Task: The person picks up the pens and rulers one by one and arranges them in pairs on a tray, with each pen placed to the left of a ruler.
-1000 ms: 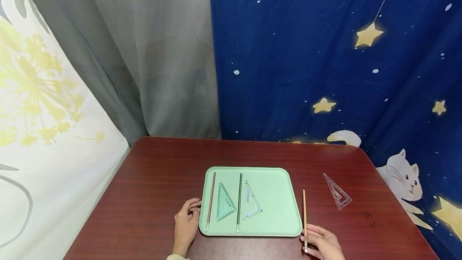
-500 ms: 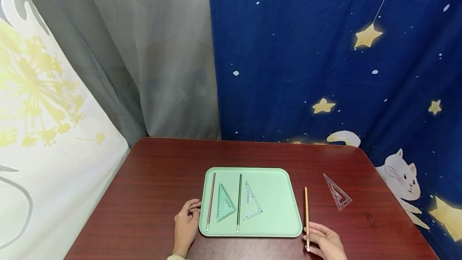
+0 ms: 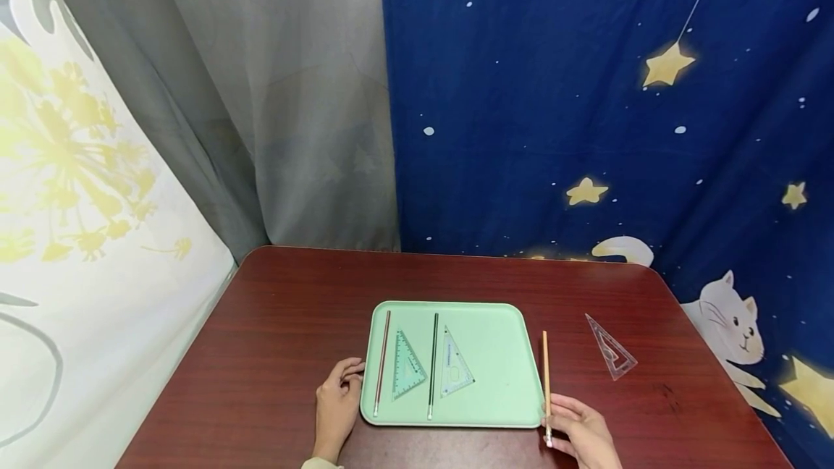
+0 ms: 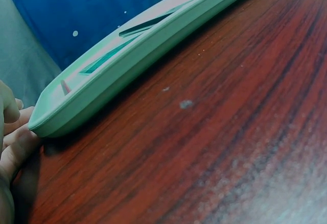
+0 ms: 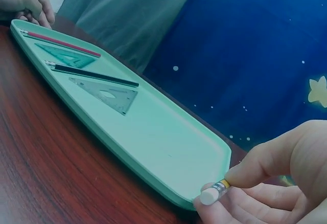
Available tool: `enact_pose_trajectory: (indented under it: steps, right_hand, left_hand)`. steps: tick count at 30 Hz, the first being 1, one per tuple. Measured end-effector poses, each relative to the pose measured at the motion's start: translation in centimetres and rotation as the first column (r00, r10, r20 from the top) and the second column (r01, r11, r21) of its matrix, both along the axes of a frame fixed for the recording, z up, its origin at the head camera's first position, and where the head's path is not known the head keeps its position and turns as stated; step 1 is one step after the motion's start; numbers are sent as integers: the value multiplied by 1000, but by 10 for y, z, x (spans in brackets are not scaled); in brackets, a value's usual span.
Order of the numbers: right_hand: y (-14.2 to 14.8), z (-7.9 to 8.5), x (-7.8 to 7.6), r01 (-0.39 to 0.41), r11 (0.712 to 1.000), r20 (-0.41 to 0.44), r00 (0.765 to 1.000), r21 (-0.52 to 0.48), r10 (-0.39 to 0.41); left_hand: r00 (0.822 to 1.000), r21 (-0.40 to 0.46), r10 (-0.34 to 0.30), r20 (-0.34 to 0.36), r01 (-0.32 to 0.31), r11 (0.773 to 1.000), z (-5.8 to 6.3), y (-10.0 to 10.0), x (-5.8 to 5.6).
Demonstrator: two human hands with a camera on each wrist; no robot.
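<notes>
My right hand (image 3: 580, 431) pinches a yellow pencil (image 3: 546, 375) near its eraser end, just beyond the right edge of the green tray (image 3: 508, 364). The white eraser (image 5: 209, 196) and its metal band show in the right wrist view. My left hand (image 3: 337, 405) rests on the table, its fingertips at the tray's left rim. Inside the tray, from left to right, lie a red pencil (image 3: 382, 360), a green set square (image 3: 407, 366), a dark green pencil (image 3: 433, 364) and a clear set square (image 3: 456, 366).
Another clear set square (image 3: 611, 348) lies on the reddish-brown table (image 3: 313, 295), to the right of the tray. Behind the table hang a grey curtain (image 3: 319, 129) and a blue star-patterned curtain (image 3: 495, 129). A white cloth (image 3: 98, 273) hangs at the left.
My right hand has shifted slightly away from me with the yellow pencil, moving a little right and then back left towards the tray's edge. My left hand has stayed in place.
</notes>
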State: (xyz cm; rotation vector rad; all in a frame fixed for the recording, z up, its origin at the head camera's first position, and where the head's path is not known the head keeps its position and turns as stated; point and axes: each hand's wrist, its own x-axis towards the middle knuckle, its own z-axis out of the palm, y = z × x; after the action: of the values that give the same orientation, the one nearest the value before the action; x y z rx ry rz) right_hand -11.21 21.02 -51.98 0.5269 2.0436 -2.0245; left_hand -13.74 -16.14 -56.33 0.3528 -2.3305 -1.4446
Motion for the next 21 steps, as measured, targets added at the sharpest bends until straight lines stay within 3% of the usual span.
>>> enact_pose_trajectory:
  steps: [21]
  right_hand:
    - [-24, 3, -7, -19, 999, -39, 999, 31, 20]
  left_hand:
    - [1000, -3, -3, 6, 3, 1000, 1, -1, 1]
